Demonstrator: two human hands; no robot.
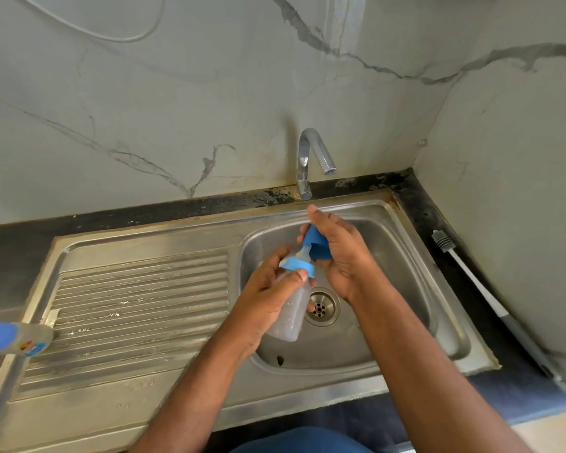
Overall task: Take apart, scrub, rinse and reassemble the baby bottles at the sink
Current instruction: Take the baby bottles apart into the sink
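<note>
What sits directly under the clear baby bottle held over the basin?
Under the clear plastic baby bottle lies the steel sink basin, its round metal drain showing just right of the bottle. The basin floor beneath the bottle and left hand is covered.

Your body as the head camera shows it:

- Your left hand (268, 289): bare, with no glove, ring or watch to be seen. Short, trimmed thumbnail.
- Your right hand (337, 253): bare likewise, no jewellery on the parts that show.
- Your forearms: both uncovered from the wrist down to the bottom edge of the picture; no sleeve or cuff reaches into view.
- Your blue garment (301, 441): a plain patch at the bottom edge between your arms. Which garment it is cannot be told.
</note>
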